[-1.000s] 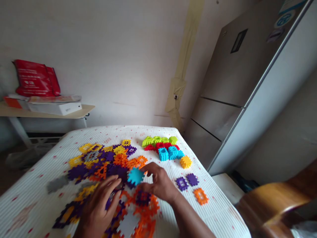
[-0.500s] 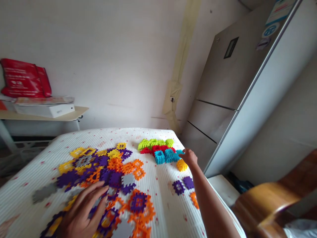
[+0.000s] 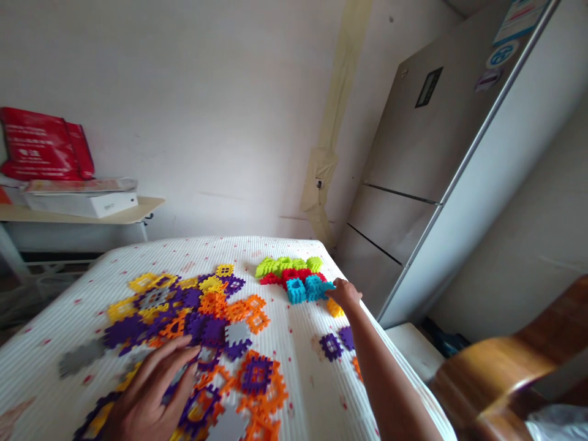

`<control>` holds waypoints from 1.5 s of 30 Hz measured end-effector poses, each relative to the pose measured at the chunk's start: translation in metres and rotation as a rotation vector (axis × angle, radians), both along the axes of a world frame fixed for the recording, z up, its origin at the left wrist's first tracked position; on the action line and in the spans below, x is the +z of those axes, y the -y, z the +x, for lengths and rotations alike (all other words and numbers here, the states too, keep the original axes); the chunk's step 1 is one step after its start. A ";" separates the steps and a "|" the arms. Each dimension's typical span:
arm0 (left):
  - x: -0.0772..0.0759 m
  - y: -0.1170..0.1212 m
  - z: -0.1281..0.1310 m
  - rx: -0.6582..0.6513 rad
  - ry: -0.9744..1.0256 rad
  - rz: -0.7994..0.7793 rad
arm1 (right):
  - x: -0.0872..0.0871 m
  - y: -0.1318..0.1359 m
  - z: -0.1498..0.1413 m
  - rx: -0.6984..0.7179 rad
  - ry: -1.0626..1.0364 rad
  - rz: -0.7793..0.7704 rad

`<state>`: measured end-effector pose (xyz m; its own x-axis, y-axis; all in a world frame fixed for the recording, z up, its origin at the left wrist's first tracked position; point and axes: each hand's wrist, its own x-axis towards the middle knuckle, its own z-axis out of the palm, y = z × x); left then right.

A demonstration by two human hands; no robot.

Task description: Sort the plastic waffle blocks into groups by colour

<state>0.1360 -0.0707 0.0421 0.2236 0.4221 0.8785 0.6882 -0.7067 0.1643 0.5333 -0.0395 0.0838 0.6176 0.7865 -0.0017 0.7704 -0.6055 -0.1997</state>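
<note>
My left hand [image 3: 147,398] lies flat with fingers spread on a loose pile of flat purple, orange, yellow and grey interlocking pieces [image 3: 206,318], at its near edge. My right arm stretches far right, and my right hand [image 3: 344,293] has its fingers curled on a blue piece at the right end of the blue cubes [image 3: 303,288]. Behind the cubes lie a red row [image 3: 294,274] and a green row [image 3: 287,264]. A yellow cube [image 3: 334,308] sits partly hidden under my right hand. Two purple pieces [image 3: 331,345] lie beside my forearm.
The pieces rest on a white ribbed cloth with red specks [image 3: 294,367]. A grey fridge [image 3: 436,159] stands close on the right. At the back left, a side table [image 3: 78,214] carries a red bag [image 3: 46,144] and a white box. A wooden chair back [image 3: 505,380] is at the lower right.
My right hand lifted a blue piece from the pile and carried it far right to the blue cubes. My left hand slid down to the pile's near edge. The view shifted slightly.
</note>
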 end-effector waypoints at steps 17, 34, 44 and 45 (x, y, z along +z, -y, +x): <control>0.009 -0.001 -0.011 0.003 0.027 -0.026 | -0.010 -0.009 0.002 0.019 -0.051 -0.064; -0.012 -0.035 -0.085 0.281 0.954 -0.586 | 0.010 0.027 -0.054 0.427 -0.220 0.542; -0.040 -0.054 -0.101 0.286 1.166 -0.654 | -0.022 0.094 -0.134 0.967 -0.491 0.026; -0.041 -0.054 -0.100 0.283 1.165 -0.659 | -0.026 0.100 -0.143 0.980 -0.454 -0.003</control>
<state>0.0359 -0.0167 0.0013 -0.6636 0.7389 0.1174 0.0277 -0.1325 0.9908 0.3907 -0.1398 0.0582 -0.3389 0.9379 -0.0743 0.7745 0.2333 -0.5880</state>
